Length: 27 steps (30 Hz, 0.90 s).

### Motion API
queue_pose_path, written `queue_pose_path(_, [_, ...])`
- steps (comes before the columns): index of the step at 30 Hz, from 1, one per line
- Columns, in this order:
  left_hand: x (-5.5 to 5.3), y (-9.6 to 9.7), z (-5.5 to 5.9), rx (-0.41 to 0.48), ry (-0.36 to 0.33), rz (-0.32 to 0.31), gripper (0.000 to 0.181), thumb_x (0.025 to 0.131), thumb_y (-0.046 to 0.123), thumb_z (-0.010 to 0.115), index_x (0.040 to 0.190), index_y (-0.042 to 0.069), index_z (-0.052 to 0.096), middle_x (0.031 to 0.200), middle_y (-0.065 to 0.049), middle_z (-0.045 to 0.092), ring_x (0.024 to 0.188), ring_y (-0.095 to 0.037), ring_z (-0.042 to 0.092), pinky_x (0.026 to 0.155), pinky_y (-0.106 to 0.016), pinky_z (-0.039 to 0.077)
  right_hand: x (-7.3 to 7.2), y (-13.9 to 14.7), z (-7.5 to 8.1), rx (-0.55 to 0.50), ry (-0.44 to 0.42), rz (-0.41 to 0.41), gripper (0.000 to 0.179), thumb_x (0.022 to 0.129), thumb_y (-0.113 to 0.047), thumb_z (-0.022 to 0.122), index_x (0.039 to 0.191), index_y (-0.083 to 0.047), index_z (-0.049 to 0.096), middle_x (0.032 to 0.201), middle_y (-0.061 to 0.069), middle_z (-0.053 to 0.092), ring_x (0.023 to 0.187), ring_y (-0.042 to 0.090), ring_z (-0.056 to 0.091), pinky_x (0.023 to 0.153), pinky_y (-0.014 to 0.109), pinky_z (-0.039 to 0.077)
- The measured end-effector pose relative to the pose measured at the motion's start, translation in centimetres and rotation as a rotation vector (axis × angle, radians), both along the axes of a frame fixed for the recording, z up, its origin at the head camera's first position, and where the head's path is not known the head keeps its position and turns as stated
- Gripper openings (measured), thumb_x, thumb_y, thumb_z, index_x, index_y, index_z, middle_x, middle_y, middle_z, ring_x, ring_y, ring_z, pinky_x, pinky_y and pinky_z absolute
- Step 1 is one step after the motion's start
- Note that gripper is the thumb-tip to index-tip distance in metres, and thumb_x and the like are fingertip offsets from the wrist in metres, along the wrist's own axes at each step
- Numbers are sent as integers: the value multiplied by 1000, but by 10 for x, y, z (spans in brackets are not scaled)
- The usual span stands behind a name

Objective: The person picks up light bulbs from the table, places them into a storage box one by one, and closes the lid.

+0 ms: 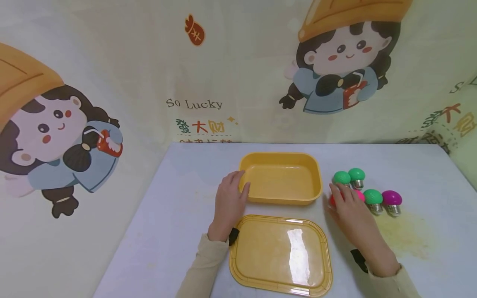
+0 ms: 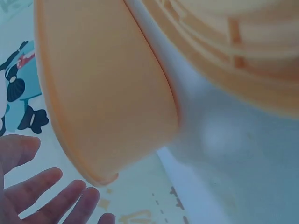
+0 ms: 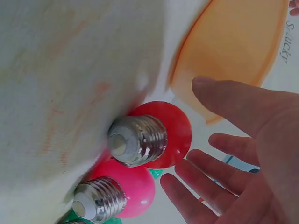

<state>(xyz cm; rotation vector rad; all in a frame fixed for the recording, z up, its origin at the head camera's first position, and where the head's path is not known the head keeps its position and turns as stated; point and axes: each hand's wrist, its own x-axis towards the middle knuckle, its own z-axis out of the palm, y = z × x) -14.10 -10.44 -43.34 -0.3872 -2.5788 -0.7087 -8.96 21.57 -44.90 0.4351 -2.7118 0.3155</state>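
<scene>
The left hand (image 1: 229, 199), fingers loose and parted, is just beside the tub (image 1: 281, 201); from where I stand I can't quite tell whether a fingertip touches it. The right hand (image 1: 354, 215) is unclenched too, its fingertips right by the red bulb (image 3: 176, 135). The pink bulb (image 3: 139, 191) sits close to them, green bulbs (image 1: 373, 196) lie beyond and rightward, the purple bulb (image 1: 391, 198) farther right. The lid (image 1: 266, 252) lies nearer the person than the fingers.

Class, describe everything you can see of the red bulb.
The red bulb has a smooth, shiny, rounded cap, plastic-looking, and a silvery, metal-looking screw base with a paler round end. It lies on its side on the white table, at the end of its row nearest the yellow container, beside the pink bulb. The right hand is over it; whether it touches the bulb cannot be told.
</scene>
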Motion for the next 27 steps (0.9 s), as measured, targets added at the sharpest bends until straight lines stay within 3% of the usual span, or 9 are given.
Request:
queue_pose_path(8, [-15, -6, -1, 114, -103, 35, 39, 96, 19, 65, 132, 5, 60, 126, -12, 61, 114, -29, 60, 94, -44, 53, -3, 4, 0, 1, -49, -35, 66, 78, -4, 82, 134, 11, 50, 130, 31, 52, 116, 49, 51, 88, 62, 50])
queue_pose_path(18, [-28, -12, -6, 232, -217, 52, 38, 97, 16, 64, 134, 7, 60, 118, -10, 62, 95, -22, 64, 80, -34, 56, -4, 6, -2, -8, -28, -1, 56, 76, 1, 82, 124, 13, 55, 118, 30, 56, 106, 47, 55, 82, 58, 54])
queue_pose_path(27, [-40, -16, -11, 458, -316, 63, 33, 94, 11, 66, 127, 7, 65, 110, -10, 67, 96, -21, 67, 82, -34, 58, -3, 7, -1, 15, -127, -32, 55, 77, 1, 81, 125, 11, 57, 120, 30, 54, 110, 47, 52, 84, 57, 54])
